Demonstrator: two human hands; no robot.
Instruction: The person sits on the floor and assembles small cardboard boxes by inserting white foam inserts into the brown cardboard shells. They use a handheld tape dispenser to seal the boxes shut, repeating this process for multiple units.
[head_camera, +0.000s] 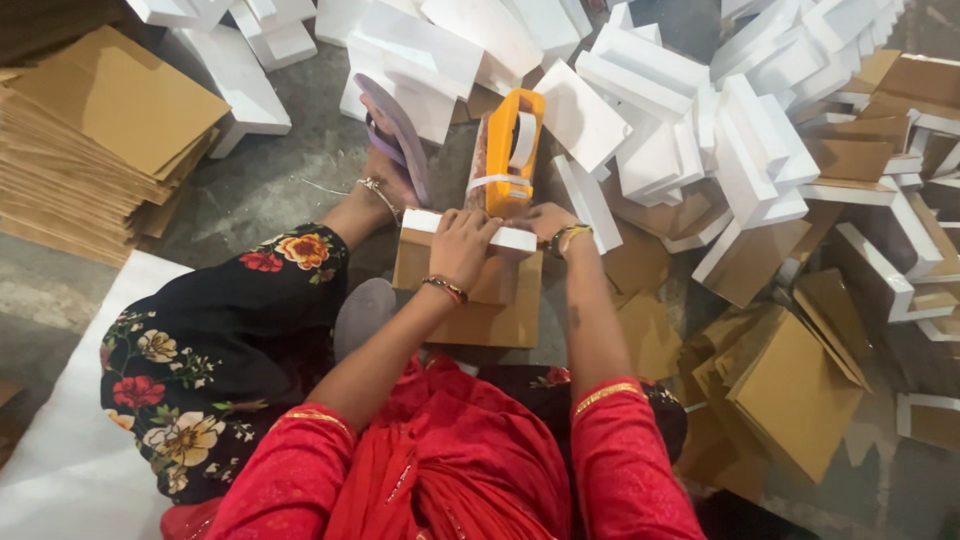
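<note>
Red sleeves on both arms, forearms bare, reaching fwd from the seated body and meeting over a small cardboard box (480, 310) on the floor between the knees. Left hand (462, 247): palm down, fingers curled over the box's top edge, pressing on a white foam strip (468, 229) that lies along that edge; bangle at wrist. Grip looks closed on the strip, fingertips hidden behind it. Right hand (548, 222): just beside the left, fingers bent, at the base of an orange tape dispenser (512, 150); bangle at wrist. Cannot tell whether it grips the dispenser or only touches it, as the fingertips are hidden. Dispenser stands just beyond the box's far edge, handle pointing away from the person, white tape across it.

Person sits on the floor, floral black trousers, left leg stretched fwd w/ a lilac sandal (395, 135) on the foot, anklet visible.

Surroundings: grey concrete floor (270, 185). Tall stack of flat cardboard sheets (95, 140) at far left. Loose heap of white foam blocks (690, 110) across top and right. Scattered folded cardboard pieces (790, 385) lower right. White sheet (60, 450) under the person at lower left.
</note>
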